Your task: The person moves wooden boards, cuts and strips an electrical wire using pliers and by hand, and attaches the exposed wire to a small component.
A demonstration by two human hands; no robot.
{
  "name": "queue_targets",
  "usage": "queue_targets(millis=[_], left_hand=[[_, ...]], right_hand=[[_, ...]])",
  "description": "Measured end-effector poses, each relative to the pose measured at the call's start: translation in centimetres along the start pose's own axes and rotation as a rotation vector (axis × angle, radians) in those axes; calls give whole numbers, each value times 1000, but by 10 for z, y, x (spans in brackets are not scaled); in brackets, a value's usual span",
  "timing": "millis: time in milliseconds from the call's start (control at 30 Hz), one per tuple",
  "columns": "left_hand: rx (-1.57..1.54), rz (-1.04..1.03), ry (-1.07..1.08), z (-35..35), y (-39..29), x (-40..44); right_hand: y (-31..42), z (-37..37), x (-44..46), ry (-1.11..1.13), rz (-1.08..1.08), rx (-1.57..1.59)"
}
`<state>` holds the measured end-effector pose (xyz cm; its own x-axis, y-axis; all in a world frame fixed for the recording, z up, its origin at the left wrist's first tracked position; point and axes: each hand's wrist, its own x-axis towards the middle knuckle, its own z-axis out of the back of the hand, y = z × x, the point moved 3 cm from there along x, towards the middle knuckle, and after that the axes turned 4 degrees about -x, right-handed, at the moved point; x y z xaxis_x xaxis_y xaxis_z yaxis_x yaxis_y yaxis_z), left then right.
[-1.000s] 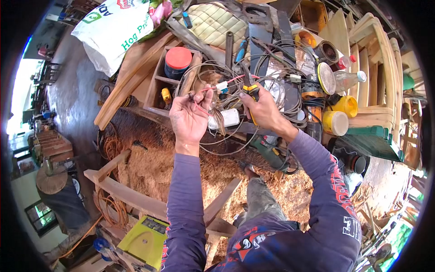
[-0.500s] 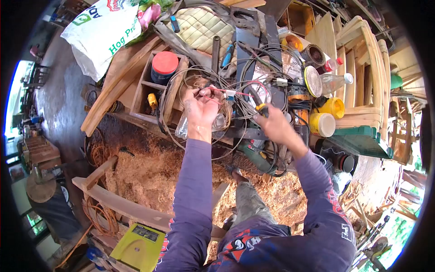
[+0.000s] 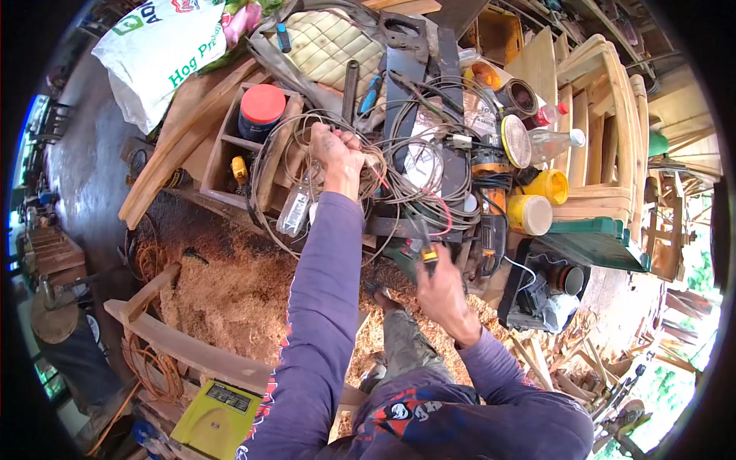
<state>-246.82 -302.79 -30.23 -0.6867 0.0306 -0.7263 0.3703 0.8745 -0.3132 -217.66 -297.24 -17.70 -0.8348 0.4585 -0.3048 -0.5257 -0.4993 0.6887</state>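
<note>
Head view: right hand [image 3: 443, 295] low, before the bench edge [image 3: 381, 227], motion-blurred, elbow bent. Fingers wrapped round yellow-and-black pliers [image 3: 430, 259], nose pointing up toward the bench; tip near a loop of red wire [image 3: 448, 217], contact cannot be told. Left arm stretched over the bench; left hand [image 3: 337, 157] back uppermost, fingers curled in among grey cable [image 3: 424, 201]; cannot tell what they pinch. Red wire also emerges just beside that hand.

Writing: clear bottle [image 3: 294, 211] beside the left wrist, label too blurred to read. White bag [image 3: 157, 65], far left: green "Hog Pr", remainder distorted.

Edges: bench front lies between the two hands; sawdust [image 3: 230, 307] below it. Cable loops and a wooden tray [image 3: 270, 172] crowd the left hand. Slatted wood [image 3: 625, 130] stands far right.
</note>
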Motion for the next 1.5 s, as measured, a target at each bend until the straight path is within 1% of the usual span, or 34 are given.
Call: queue_targets(millis=[33, 67, 133, 167, 200, 267, 400, 467, 500, 533, 600, 633, 667, 733, 800, 833, 867, 900, 933, 1000, 1033, 1067, 1100, 1133, 1200, 1233, 1267, 1300, 1333, 1367, 1400, 1433, 1467, 1500], left_hand=[[56, -78, -8, -5, -1, -2], [53, -76, -6, -5, -4, 1], [34, -152, -13, -3, -16, 13], [42, -111, 42, -2, -19, 18], [98, -58, 137, 0, -17, 21], [165, -67, 219, -3, -4, 15], [173, -3, 236, 12, -7, 7], [137, 21, 243, 17, -17, 4], [121, 41, 254, 19, -23, 3], [120, 29, 253, 20, -28, 1], [189, -69, 276, 21, -31, -4], [191, -68, 286, 23, -33, 0], [226, -16, 366, 31, -35, 11], [98, 169, 218, 58, -52, 52], [33, 40, 99, 58, -74, 58], [82, -30, 167, 52, -75, 48], [130, -101, 232, 44, -77, 33], [312, -172, 185, 36, -68, 14], [492, -166, 259, 30, -60, 10], [758, -34, 445, 22, -39, 2], [762, -29, 464, 18, -37, 0], [1039, -98, 459, 18, -38, -1], [1317, -174, 439, 21, -42, -3], [1326, -181, 432, 27, -46, -6], [1456, -509, 385, 31, -55, -36], [1414, -511, 452, 16, -59, -98], [1405, -522, 530, 25, -59, -106], [1276, -478, 664, 46, -51, -123], [1277, -327, 676, 63, -40, -136], [1259, -238, 724, 68, -28, -179], [1325, 15, 728, 64, -23, -229], [1417, 113, 757, 78, -12, -250], [1518, 146, 726, 94, -2, -265], [1426, 101, 746, 111, 3, -287]], right_hand=[[-6, 14, -1, 125, -274, 74], [-17, 21, -5, -30, -133, 42], [-38, 39, -7, -198, 43, -101], [-41, 48, -6, -176, -27, -82], [-54, 49, -4, -185, -15, -75], [-57, 55, 3, -184, 6, -107], [-59, 57, 18, -170, 12, -120], [-59, 64, 22, -143, -140, -114], [-70, 67, 23, -203, -114, -126], [-80, 71, 25, -192, -171, -127], [-86, 82, 25, -251, -66, -248], [-89, 88, 24, -257, -28, -272], [-88, 98, 25, -262, -23, -289], [-93, 132, 27, -389, -141, -255], [-98, 175, 24, -524, -261, -315], [-109, 187, 21, -551, -189, -374], [-104, 191, 18, -570, -200, -379], [-90, 190, 15, -503, -112, -451], [-81, 190, 11, -434, -28, -521], [-78, 179, 10, -448, 115, -640], [-72, 175, 10, -451, 161, -637], [-67, 171, 9, -446, 210, -630], [-64, 168, 7, -386, 164, -633], [-65, 165, 3, -383, 165, -620], [-64, 152, -4, -314, 293, -641], [-56, 149, -9, -327, 391, -654], [-54, 146, -14, -318, 409, -638], [-52, 140, -20, -199, 483, -654], [-49, 132, -27, -76, 567, -669], [-44, 123, -35, -21, 677, -689], [-36, 114, -48, 19, 760, -678], [-35, 103, -57, 138, 800, -677], [-36, 92, -68, 250, 833, -681], [-38, 84, -82, 294, 890, -701]])
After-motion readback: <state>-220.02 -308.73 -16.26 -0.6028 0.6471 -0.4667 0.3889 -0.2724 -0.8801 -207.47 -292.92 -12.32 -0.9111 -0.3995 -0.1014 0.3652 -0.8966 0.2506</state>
